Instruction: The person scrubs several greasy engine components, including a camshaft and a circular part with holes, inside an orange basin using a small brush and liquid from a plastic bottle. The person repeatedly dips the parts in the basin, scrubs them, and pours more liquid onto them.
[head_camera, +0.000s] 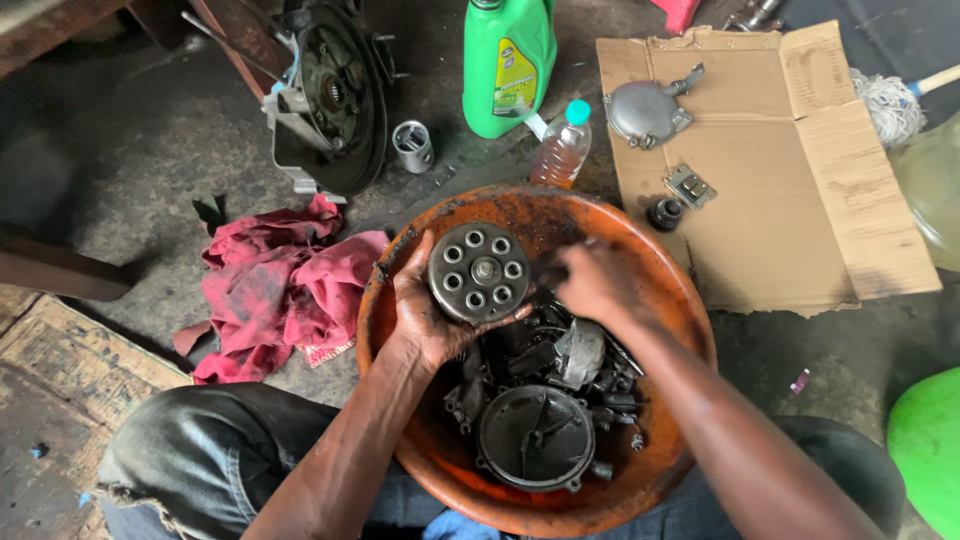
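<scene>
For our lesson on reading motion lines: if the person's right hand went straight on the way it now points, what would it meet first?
Probably the round grey metal disc with ringed holes, held in the left hand. The right hand points leftward at its edge, nearly touching; depth is unclear.

Below me the grimy concrete floor (150, 150) carries my orange basin (690, 300) at centre, red rags (280, 290) at nine o'clock, flattened cardboard (800, 180) at two, green jug (508, 60) at twelve.

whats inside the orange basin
The orange basin holds dark oily liquid, a round metal cover and a heap of small engine parts. The left hand holds a round clutch plate above them, hiding whatever lies underneath.
</scene>
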